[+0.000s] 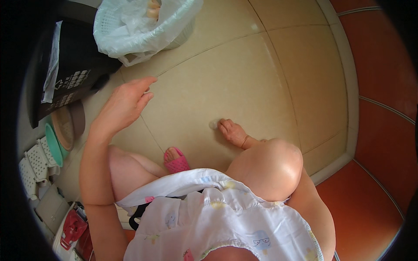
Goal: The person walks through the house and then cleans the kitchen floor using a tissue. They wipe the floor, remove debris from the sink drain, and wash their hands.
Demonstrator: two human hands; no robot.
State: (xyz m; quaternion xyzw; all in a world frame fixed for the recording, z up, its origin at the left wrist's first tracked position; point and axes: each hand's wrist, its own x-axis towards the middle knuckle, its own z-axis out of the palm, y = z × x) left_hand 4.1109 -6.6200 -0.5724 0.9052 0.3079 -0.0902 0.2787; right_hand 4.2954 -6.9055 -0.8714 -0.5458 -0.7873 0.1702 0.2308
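My left hand (125, 102) hangs in the air over the tiled floor, below the lined basket; its thumb and fingers are apart and I see nothing between them. Low near the floor, my right hand (232, 131) has its fingers bent beside a small, pale, translucent round thing (214, 124). The fingertips meet its edge; whether they grip it cannot be told. A plastic basket (143, 42) with a white bag liner stands at the top, holding crumpled plastic and some pale orange pieces. A pink slipper (176, 163) is on my foot between the hands.
At the left stand a black bag (70, 62) with white print, a brown basin (63, 127), a green basin (54, 143) and white perforated plastic pieces (36, 160). A red plastic thing (73, 226) lies lower left. Red-orange cabinet fronts (382, 58) line the right side.
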